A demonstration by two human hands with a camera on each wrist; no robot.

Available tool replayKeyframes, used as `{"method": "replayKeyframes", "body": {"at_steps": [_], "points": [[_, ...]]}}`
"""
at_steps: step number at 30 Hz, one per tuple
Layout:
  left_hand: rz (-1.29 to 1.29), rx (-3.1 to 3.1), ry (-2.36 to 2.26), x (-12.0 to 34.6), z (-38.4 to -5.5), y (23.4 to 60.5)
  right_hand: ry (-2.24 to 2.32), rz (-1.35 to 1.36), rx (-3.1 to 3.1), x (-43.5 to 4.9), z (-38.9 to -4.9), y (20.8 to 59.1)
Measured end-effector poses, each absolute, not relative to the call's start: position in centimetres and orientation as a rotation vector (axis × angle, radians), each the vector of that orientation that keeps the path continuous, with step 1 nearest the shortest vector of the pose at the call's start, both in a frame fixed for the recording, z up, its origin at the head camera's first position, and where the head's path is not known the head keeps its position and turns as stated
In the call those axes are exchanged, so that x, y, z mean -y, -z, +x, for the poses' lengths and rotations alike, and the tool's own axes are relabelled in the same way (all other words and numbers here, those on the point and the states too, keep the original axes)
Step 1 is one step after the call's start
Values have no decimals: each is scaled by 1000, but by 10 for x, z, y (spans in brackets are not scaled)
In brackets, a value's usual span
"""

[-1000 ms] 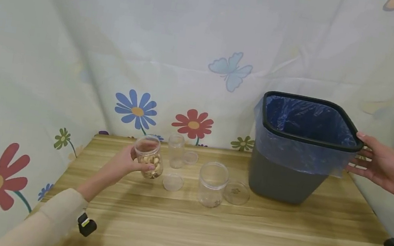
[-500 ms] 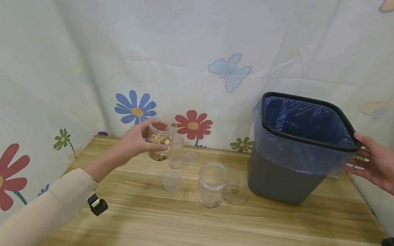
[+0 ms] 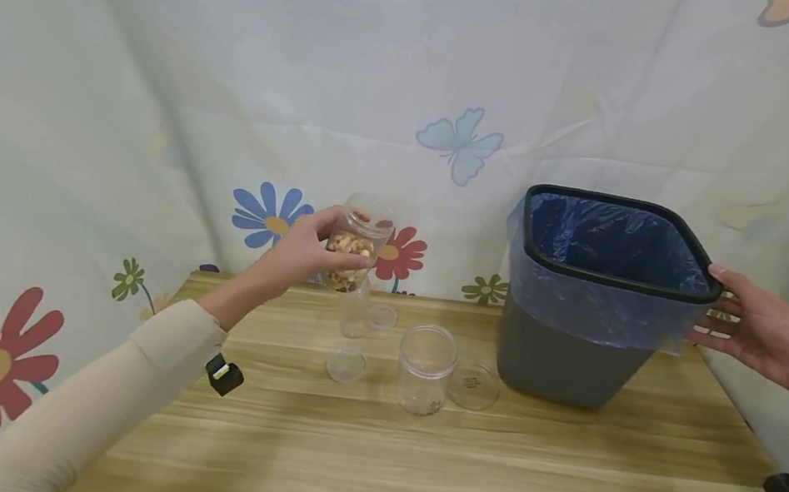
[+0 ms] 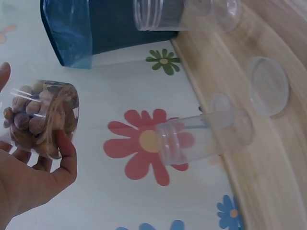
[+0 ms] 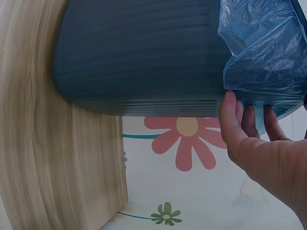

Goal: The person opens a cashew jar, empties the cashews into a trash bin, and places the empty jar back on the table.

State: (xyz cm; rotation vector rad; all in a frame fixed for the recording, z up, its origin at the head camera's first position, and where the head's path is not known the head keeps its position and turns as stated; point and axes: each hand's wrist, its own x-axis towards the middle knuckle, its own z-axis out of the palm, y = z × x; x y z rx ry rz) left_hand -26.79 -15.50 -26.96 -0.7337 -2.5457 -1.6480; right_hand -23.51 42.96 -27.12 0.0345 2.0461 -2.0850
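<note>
In the head view my left hand (image 3: 307,246) grips a clear plastic jar of nuts (image 3: 349,261) above the table, its mouth tipped slightly right. The left wrist view shows the nuts (image 4: 36,112) packed in the jar, fingers around its lower part. My right hand (image 3: 768,332) touches the right side of a grey trash can (image 3: 567,363) near its black rim, fingers spread. A blue liner bag (image 5: 266,48) folds over that rim. Below the held jar a narrow clear jar (image 3: 354,320) stands upright, partly hidden. A wider clear jar (image 3: 424,376) stands without a lid on it, some bits at its bottom.
Three clear lids lie on the wooden table (image 3: 406,483): a small lid (image 3: 382,317), a medium lid (image 3: 346,365) and a large lid (image 3: 473,386) beside the trash can. A flower-printed curtain (image 3: 349,139) hangs close behind the table.
My left hand has lifted the jar of nuts from near the tabletop, moving up and right, and the jar now tilts a little. The right hand stays at the trash can.
</note>
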Motion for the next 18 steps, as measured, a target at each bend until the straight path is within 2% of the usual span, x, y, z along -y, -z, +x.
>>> {"method": "replayKeyframes", "body": {"at_steps": [10, 18], "points": [[-739, 2538, 1465, 131, -277, 228, 2105, 2, -1974, -430, -232, 269], [-741, 2551, 1426, 119, -281, 209, 2079, 13, -1996, -429, -231, 266]]}}
